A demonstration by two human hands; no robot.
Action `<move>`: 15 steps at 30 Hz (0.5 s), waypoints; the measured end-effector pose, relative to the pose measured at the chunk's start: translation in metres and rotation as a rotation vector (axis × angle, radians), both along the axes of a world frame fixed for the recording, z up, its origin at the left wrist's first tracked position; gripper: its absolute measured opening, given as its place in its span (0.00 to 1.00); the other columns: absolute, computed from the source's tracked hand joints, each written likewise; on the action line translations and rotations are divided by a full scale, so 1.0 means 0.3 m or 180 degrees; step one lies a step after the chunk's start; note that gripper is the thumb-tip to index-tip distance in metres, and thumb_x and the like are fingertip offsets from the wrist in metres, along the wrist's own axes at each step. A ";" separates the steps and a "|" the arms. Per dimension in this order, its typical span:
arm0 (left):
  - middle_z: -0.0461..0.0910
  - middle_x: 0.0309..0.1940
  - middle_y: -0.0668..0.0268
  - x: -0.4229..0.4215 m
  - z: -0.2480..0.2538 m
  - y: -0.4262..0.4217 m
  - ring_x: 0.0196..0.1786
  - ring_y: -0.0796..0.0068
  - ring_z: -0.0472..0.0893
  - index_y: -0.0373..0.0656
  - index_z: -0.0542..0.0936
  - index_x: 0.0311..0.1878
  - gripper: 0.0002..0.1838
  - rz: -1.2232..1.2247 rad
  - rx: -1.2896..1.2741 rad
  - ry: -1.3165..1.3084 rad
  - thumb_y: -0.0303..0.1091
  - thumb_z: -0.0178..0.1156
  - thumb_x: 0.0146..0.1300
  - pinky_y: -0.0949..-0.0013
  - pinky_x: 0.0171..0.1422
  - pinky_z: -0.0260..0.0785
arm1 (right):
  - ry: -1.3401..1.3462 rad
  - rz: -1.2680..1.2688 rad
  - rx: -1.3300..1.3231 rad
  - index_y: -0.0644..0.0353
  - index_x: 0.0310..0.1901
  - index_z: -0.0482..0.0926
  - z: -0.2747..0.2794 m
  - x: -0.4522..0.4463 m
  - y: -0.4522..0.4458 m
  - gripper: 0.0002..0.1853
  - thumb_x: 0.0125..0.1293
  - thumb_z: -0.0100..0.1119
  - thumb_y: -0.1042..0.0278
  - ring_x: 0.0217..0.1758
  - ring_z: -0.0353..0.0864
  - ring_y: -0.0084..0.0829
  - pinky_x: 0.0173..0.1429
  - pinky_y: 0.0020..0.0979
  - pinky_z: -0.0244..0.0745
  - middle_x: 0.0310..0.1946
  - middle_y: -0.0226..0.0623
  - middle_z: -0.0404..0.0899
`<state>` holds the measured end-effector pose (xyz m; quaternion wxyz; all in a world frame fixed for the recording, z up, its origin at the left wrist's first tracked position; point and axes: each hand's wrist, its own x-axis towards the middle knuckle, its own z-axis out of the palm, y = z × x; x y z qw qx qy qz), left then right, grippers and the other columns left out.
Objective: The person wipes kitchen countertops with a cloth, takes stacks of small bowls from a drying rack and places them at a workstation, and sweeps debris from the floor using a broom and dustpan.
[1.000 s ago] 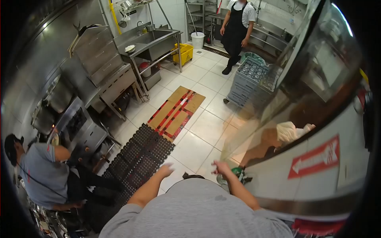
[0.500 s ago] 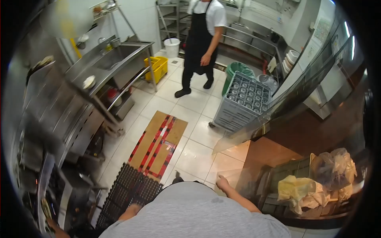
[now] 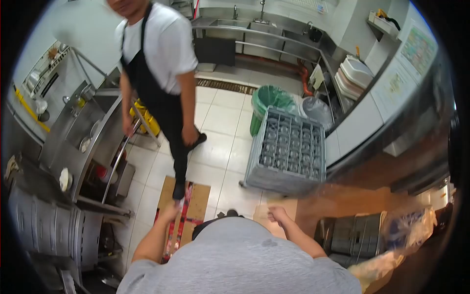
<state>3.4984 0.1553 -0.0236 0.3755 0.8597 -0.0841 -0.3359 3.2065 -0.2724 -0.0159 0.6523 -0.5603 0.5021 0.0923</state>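
My left hand (image 3: 170, 211) hangs over the flattened cardboard (image 3: 199, 198) on the floor; its fingers are smeared by motion. My right hand (image 3: 278, 214) is raised in front of my body with the fingers curled in, and nothing shows in it. Beyond that hand stands a stack of grey racks (image 3: 289, 147) holding rows of glasses. A person (image 3: 161, 63) in a white shirt and black apron stands ahead on the left, one foot on the cardboard.
Steel sinks (image 3: 254, 34) line the back wall. A green bin (image 3: 269, 100) stands behind the racks. On the left is a steel sink table (image 3: 93, 147) with a white bowl (image 3: 65, 180). Grey crates (image 3: 355, 235) and plastic bags (image 3: 411, 228) lie at the right.
My view has moved forward, so the racks and sinks appear closer. The person in the apron has come nearer and further left. My left hand has swung forward over the cardboard.
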 end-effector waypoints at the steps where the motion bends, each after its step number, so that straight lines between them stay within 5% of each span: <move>1: 0.80 0.34 0.59 0.010 -0.087 0.012 0.36 0.68 0.78 0.38 0.78 0.42 0.14 -0.0261 0.0262 0.0369 0.40 0.58 0.60 0.61 0.40 0.71 | -0.0407 0.0568 -0.0998 0.63 0.39 0.78 0.064 0.208 -0.070 0.12 0.66 0.54 0.62 0.25 0.75 0.25 0.27 0.27 0.70 0.26 0.35 0.78; 4: 0.81 0.31 0.59 -0.069 -0.131 0.004 0.33 0.70 0.80 0.39 0.81 0.36 0.17 -0.0930 0.1175 0.0943 0.46 0.56 0.63 0.62 0.38 0.71 | -0.1189 0.1354 -0.2009 0.61 0.47 0.80 0.237 0.826 -0.261 0.14 0.61 0.57 0.67 0.27 0.74 0.21 0.29 0.26 0.68 0.28 0.32 0.79; 5: 0.81 0.31 0.59 -0.048 -0.162 0.003 0.34 0.70 0.80 0.40 0.81 0.36 0.17 -0.0997 0.1266 0.1110 0.46 0.56 0.63 0.62 0.38 0.71 | -0.1358 0.1551 -0.1674 0.62 0.49 0.79 0.330 1.020 -0.300 0.16 0.59 0.57 0.68 0.29 0.75 0.22 0.31 0.26 0.70 0.30 0.33 0.80; 9: 0.81 0.32 0.59 0.164 -0.273 -0.087 0.34 0.69 0.79 0.40 0.81 0.37 0.17 -0.0608 0.1310 0.1421 0.45 0.55 0.63 0.61 0.38 0.71 | -0.1922 0.2241 -0.2107 0.62 0.50 0.78 0.562 1.640 -0.407 0.18 0.57 0.56 0.68 0.37 0.81 0.37 0.44 0.33 0.75 0.34 0.43 0.82; 11: 0.81 0.32 0.59 0.314 -0.322 -0.152 0.34 0.69 0.79 0.40 0.81 0.37 0.16 -0.0355 0.1277 0.1497 0.45 0.55 0.63 0.61 0.38 0.71 | -0.1924 0.2851 -0.2309 0.59 0.52 0.77 0.550 1.880 -0.461 0.19 0.59 0.57 0.66 0.38 0.80 0.36 0.45 0.33 0.74 0.37 0.39 0.82; 15: 0.81 0.33 0.59 0.731 -0.373 -0.335 0.34 0.68 0.79 0.40 0.80 0.38 0.16 0.0013 0.1188 0.1615 0.45 0.54 0.63 0.60 0.38 0.71 | -0.0850 0.3372 -0.3237 0.61 0.41 0.78 0.100 2.069 -0.722 0.14 0.55 0.58 0.63 0.38 0.81 0.47 0.41 0.44 0.75 0.34 0.49 0.81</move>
